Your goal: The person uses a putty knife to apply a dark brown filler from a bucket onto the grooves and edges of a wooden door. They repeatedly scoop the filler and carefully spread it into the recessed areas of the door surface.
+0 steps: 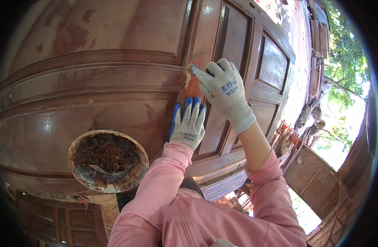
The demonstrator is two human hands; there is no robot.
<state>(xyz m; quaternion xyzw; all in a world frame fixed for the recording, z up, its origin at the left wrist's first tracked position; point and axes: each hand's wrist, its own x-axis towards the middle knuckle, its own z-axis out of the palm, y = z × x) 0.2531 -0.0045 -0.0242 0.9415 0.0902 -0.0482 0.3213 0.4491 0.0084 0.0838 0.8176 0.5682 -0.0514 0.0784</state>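
A large brown panelled wooden door (131,107) lies before me, with raised mouldings and smeared patches. My left hand (188,125), in a grey glove with blue fingertips, rests flat on an orange-brown strip beside a moulding, fingers stretched out. Just beyond it, my right hand (222,84), gloved alike, is closed, with its thumb side at a pale, rough patch (187,76) where two mouldings meet. Whatever its fingers may hold is hidden. A round basin (145,162) with a crusted rim sits on the door, left of my left arm. Dark brown, clumpy stuff (102,150) coats its inside.
A thin flat stick (99,169) lies in the basin. Another panelled wooden piece (61,220) is at the lower left. Stacked boards (285,142) stand beyond the door's right edge, near a woven brown panel (308,179). Green trees (345,45) show at the far right.
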